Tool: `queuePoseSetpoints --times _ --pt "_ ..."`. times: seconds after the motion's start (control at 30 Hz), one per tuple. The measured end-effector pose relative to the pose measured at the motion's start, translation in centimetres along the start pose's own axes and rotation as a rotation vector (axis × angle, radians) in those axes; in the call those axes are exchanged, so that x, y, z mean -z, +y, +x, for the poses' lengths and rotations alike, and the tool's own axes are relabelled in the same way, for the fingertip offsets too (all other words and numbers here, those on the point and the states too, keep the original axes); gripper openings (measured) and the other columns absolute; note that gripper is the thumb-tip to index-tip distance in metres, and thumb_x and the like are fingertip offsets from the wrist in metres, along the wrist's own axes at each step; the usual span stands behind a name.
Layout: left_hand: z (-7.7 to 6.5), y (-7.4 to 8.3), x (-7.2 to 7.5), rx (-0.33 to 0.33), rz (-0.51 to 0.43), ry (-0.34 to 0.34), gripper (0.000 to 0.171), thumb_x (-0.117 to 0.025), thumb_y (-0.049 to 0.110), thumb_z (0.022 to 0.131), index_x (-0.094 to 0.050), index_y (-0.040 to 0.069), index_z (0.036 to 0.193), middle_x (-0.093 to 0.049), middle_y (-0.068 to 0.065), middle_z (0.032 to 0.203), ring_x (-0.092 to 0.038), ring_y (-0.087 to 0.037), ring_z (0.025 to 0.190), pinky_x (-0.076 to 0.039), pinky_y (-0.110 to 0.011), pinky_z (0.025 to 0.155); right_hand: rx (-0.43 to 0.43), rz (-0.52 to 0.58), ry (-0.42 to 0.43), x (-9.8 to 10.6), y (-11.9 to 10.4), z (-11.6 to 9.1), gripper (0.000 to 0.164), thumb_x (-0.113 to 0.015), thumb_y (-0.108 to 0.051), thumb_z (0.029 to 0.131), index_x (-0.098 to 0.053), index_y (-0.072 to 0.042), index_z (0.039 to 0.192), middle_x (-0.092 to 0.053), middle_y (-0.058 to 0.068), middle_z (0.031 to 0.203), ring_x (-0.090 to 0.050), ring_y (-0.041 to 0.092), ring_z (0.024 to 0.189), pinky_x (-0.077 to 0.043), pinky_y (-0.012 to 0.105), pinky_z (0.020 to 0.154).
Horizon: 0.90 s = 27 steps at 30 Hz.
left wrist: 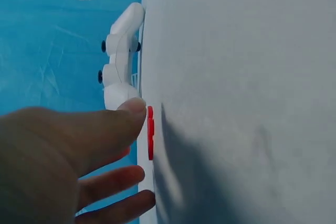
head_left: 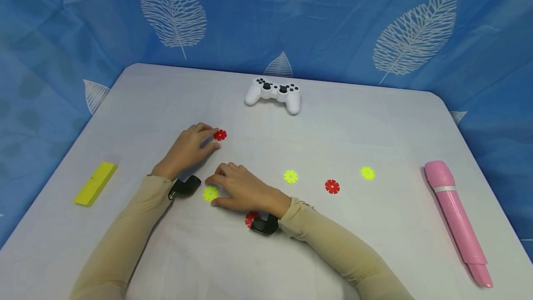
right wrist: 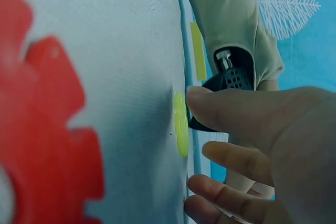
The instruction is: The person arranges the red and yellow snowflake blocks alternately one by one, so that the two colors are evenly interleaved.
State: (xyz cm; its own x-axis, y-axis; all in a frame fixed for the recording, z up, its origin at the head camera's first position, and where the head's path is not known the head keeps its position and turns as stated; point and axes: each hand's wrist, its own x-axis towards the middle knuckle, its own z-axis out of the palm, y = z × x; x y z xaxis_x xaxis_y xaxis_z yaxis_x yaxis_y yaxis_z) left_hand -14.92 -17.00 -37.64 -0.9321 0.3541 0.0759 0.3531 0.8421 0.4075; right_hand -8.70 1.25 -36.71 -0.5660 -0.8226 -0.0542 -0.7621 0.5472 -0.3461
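Observation:
My left hand [head_left: 187, 149] is spread beside a red notched plastic disc [head_left: 220, 135], its index fingertip right at the disc's edge. In the left wrist view that red disc [left wrist: 150, 134] lies on the table past the thumb. Thumb and fingers of my right hand [head_left: 243, 189] are parted around a yellow-green notched disc [head_left: 210, 193], which lies flat between them. The right wrist view has this yellow-green disc [right wrist: 180, 124] just beyond the thumb tip. Another red disc [head_left: 250, 219] sits beneath the right wrist, partly hidden by the black wrist camera [head_left: 265, 224].
Farther right lie two yellow-green discs [head_left: 290, 177] and a red disc [head_left: 332, 186] between them. A white game controller [head_left: 275, 92] is at the back. The left side has a yellow folded strip [head_left: 96, 183]; a pink folding fan-like stick [head_left: 455, 216] lies along the right edge.

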Motion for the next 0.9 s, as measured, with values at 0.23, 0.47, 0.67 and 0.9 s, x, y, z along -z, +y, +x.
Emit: queuePoseSetpoints --times 0.23,0.47,0.67,0.9 --pt "-1.1 0.1 -0.2 -0.109 0.096 -0.039 0.045 -0.055 0.023 0.090 -0.048 0.005 0.130 -0.045 -0.014 0.137 -0.045 -0.035 0.121 -0.037 -0.054 0.095 -0.039 0.021 0.060 -0.5 -0.2 0.1 0.042 -0.060 -0.039 0.085 -0.055 -0.020 0.122 -0.053 -0.003 0.111 -0.049 0.012 0.099 -0.039 0.023 0.078" --pt "-1.6 0.5 -0.3 -0.096 0.135 -0.105 0.048 -0.053 0.026 0.091 -0.044 0.007 0.134 -0.038 -0.014 0.142 -0.038 -0.036 0.125 -0.034 -0.057 0.096 -0.095 0.011 0.106 -1.0 -0.8 0.2 0.043 -0.062 -0.042 0.082 -0.058 -0.021 0.119 -0.053 -0.003 0.109 -0.047 0.011 0.100 -0.037 0.024 0.076" --pt "-1.7 0.5 -0.5 -0.085 0.133 -0.100 0.048 -0.053 0.028 0.091 -0.044 0.008 0.134 -0.037 -0.014 0.143 -0.036 -0.035 0.126 -0.033 -0.056 0.098 -0.103 -0.016 0.106 -1.3 -0.9 0.2 0.044 -0.064 -0.044 0.080 -0.059 -0.021 0.118 -0.051 -0.002 0.111 -0.045 0.012 0.101 -0.037 0.025 0.078" --pt "-1.7 0.5 -0.6 -0.076 0.130 -0.097 0.047 -0.052 0.028 0.091 -0.045 0.008 0.133 -0.038 -0.014 0.142 -0.036 -0.035 0.126 -0.032 -0.056 0.098 -0.110 -0.005 0.129 -1.5 -1.1 0.2 0.040 -0.065 -0.042 0.080 -0.061 -0.021 0.113 -0.051 -0.001 0.110 -0.045 0.013 0.099 -0.036 0.024 0.076"
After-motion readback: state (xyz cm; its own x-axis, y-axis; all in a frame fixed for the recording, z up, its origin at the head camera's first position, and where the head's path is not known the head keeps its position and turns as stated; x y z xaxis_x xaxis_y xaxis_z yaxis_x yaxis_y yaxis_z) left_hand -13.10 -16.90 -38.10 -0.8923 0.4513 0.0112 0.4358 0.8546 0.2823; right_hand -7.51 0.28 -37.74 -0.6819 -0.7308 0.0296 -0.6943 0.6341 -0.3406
